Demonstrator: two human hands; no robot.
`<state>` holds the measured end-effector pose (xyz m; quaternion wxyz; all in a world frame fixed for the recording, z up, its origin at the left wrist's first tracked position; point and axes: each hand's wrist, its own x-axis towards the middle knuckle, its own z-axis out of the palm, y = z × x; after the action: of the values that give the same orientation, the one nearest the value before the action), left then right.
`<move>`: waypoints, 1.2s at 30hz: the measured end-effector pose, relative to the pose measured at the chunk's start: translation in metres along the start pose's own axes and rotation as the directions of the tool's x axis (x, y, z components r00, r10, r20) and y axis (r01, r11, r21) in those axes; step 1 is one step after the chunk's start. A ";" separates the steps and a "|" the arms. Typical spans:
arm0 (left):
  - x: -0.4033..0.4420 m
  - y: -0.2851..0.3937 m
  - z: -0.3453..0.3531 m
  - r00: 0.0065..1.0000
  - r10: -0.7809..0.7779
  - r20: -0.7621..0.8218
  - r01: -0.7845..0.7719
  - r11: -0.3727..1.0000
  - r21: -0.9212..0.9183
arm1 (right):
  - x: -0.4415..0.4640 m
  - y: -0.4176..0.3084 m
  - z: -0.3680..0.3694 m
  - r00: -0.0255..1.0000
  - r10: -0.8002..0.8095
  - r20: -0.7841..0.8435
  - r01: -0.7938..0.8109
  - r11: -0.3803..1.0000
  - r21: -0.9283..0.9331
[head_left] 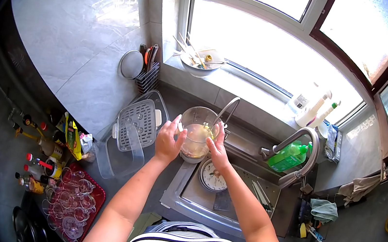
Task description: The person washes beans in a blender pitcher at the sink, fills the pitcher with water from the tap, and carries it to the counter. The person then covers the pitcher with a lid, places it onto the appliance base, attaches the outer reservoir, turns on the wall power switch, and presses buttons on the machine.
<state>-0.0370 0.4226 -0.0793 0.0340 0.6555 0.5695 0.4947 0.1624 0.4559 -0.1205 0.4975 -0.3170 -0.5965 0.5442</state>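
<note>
Between my two hands is a clear round bowl, tilted beside the left edge of the sink. My left hand grips its left side, thumb towards the front. On the opposite side my right hand presses against the wall, fingers partly hidden by the bowl. Pale yellowish bits show inside near the right hand. A thin curved spout reaches over the far rim; whether water runs from it I cannot tell. Below the right hand, a patterned plate lies in the metal sink.
Left of the bowl are a grey perforated tray and a clear plastic bin. A red tray carries several glasses. Chopsticks lie in the sink. To the right stand a large faucet and green soap bottle.
</note>
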 end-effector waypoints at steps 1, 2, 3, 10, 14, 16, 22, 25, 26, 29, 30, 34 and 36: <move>0.000 0.000 0.000 1.000 -0.001 0.001 0.001 1.000 -0.002 | 0.000 0.001 0.000 1.000 0.002 0.000 -0.002 1.000 0.004; 0.000 0.000 0.000 1.000 -0.001 0.001 0.001 1.000 -0.004 | 0.000 0.002 -0.001 1.000 0.003 -0.001 -0.003 1.000 -0.005; 0.000 -0.001 0.001 1.000 -0.002 0.002 0.002 1.000 -0.006 | 0.000 0.002 -0.001 1.000 0.005 -0.001 -0.005 1.000 -0.014; 0.000 -0.001 0.000 1.000 -0.003 0.005 0.003 1.000 -0.001 | 0.000 0.001 -0.001 1.000 0.018 -0.001 -0.018 1.000 0.017; 0.000 -0.001 0.001 1.000 -0.004 0.004 0.004 1.000 0.003 | 0.001 0.002 -0.002 1.000 0.010 0.002 -0.010 1.000 -0.012; -0.001 -0.002 0.002 1.000 0.002 -0.002 -0.002 1.000 0.006 | 0.001 0.002 -0.002 1.000 0.006 0.005 -0.006 1.000 -0.029; -0.001 -0.003 0.002 1.000 0.007 -0.008 -0.007 1.000 0.005 | 0.000 0.000 -0.002 1.000 0.003 0.001 -0.003 0.999 -0.048; -0.001 -0.002 0.002 1.000 0.005 -0.008 -0.005 1.000 0.001 | 0.000 0.001 -0.001 1.000 -0.001 0.003 0.001 1.000 -0.003; -0.001 -0.002 0.002 1.000 -0.002 -0.002 0.002 1.000 0.000 | 0.000 0.001 -0.001 1.000 0.001 0.003 -0.001 1.000 -0.003; -0.001 -0.002 0.002 1.000 0.001 -0.008 -0.001 1.000 0.006 | 0.001 0.000 -0.002 1.000 0.018 0.015 -0.018 1.000 0.012; -0.001 -0.002 0.002 1.000 0.007 -0.013 -0.007 1.000 0.009 | 0.001 -0.001 -0.003 0.999 0.033 0.026 -0.033 0.999 0.027; -0.001 -0.002 0.002 1.000 -0.014 0.012 0.014 1.000 0.016 | 0.000 -0.005 -0.007 0.994 0.101 0.048 -0.101 0.995 -0.001; -0.001 -0.002 0.002 1.000 -0.005 0.005 0.005 1.000 0.021 | 0.000 -0.004 -0.006 0.995 0.089 0.043 -0.089 0.996 0.010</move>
<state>-0.0370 0.4234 -0.0818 0.0298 0.6558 0.5760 0.4871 0.1685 0.4575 -0.1175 0.4618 -0.3286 -0.5890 0.5761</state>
